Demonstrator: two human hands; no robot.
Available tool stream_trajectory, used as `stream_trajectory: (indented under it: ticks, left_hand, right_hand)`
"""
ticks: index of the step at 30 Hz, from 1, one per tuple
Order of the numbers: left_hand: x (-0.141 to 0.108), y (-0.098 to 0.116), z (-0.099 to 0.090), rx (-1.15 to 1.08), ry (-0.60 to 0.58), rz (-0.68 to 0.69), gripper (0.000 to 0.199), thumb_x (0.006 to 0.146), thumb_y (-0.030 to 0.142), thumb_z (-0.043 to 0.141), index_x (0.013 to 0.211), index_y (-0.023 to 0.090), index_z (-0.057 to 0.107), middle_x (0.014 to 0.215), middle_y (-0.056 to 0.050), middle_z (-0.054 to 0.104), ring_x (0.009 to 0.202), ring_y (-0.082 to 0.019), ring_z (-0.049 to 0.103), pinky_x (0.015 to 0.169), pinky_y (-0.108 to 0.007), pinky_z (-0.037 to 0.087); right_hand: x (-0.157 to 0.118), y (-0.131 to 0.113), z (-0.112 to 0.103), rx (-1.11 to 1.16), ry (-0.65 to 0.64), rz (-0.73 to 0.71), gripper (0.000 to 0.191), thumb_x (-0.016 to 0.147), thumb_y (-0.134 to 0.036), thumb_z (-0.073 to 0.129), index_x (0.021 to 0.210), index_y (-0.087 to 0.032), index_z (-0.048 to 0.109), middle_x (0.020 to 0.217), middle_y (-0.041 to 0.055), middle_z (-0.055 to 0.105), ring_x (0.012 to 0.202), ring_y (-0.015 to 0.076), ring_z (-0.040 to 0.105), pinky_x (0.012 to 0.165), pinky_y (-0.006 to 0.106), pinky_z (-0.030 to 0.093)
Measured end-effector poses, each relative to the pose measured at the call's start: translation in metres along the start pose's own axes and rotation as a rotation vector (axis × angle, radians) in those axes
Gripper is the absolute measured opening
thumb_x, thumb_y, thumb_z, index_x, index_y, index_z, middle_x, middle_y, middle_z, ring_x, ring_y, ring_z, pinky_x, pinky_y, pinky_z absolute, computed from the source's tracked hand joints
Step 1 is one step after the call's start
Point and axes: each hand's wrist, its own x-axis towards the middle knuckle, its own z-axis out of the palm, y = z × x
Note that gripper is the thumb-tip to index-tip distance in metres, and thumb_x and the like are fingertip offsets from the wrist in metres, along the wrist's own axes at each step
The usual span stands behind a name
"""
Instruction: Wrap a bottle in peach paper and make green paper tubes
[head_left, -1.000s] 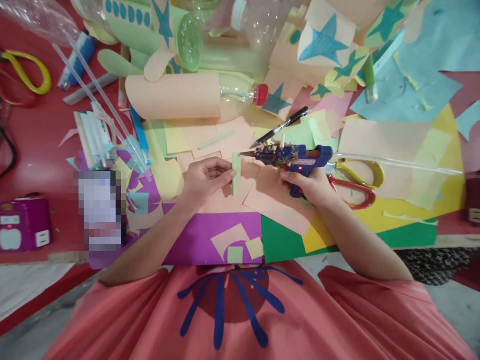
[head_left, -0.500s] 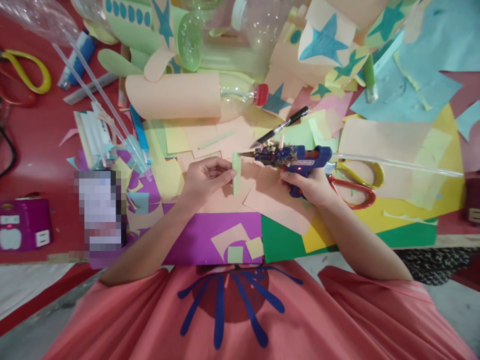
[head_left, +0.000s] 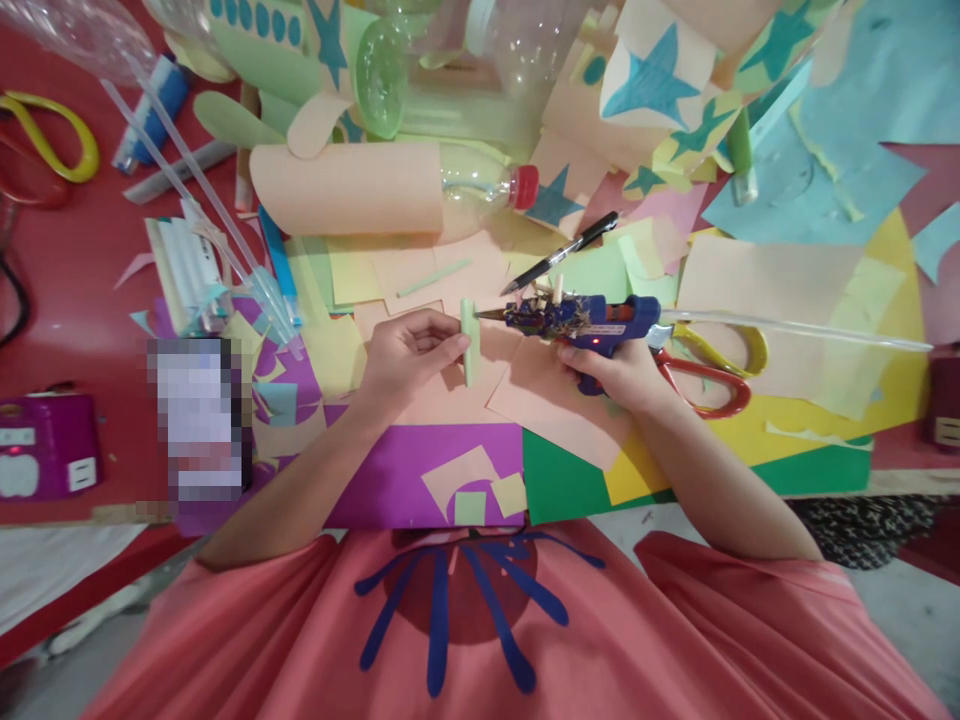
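Note:
Between thumb and fingers, my left hand point(head_left: 421, 345) pinches a small pale green rolled paper strip point(head_left: 469, 345), held upright in the picture. My right hand point(head_left: 611, 372) grips a blue glue gun point(head_left: 600, 318) by its handle, with a small red light showing on its side. The gun's nozzle points left, its tip at or very close to the upper part of the strip. A clear glue stick point(head_left: 795, 330) sticks out behind the gun. Bits of debris cling to the gun's front. Beneath both hands lie peach paper sheets point(head_left: 559, 400).
A black pen point(head_left: 559, 255) lies just beyond the gun. Scissors point(head_left: 712, 385) with red and yellow handles rest by my right wrist. A paper-wrapped bottle point(head_left: 349, 190) lies farther back. A phone point(head_left: 199, 420), blurred out, is at left, near a purple power box point(head_left: 49, 445).
The glue gun and the green paper strip have shifted slightly left together. The nozzle tip has stayed beside the strip's upper part. Both hands keep their grip.

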Motion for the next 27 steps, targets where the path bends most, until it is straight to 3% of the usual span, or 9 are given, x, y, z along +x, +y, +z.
stream_trajectory:
  ticks: [19, 27]
  left_hand:
    - [0.0014, -0.0015, -0.0018, -0.03, 0.046, 0.036, 0.027, 0.055, 0.033, 0.083, 0.062, 0.015, 0.064, 0.056, 0.003, 0.061, 0.051, -0.009, 0.06, 0.054, -0.02, 0.054]
    - [0.0028, -0.0031, -0.0037, -0.011, 0.063, 0.055, 0.024, 0.057, 0.031, 0.08, 0.064, 0.015, 0.064, 0.057, 0.002, 0.062, 0.051, -0.01, 0.062, 0.053, -0.021, 0.055]
  right_hand:
    - [-0.0013, -0.0019, 0.0012, -0.066, -0.054, -0.029, 0.022, 0.062, -0.036, 0.069, 0.063, -0.02, 0.054, 0.052, -0.003, 0.05, 0.045, 0.0084, 0.042, 0.042, 0.024, 0.036]
    - [-0.0002, -0.0069, 0.0035, -0.092, -0.085, -0.11, 0.017, 0.061, -0.033, 0.064, 0.061, -0.02, 0.053, 0.052, -0.0032, 0.049, 0.046, 0.0083, 0.042, 0.044, 0.025, 0.038]
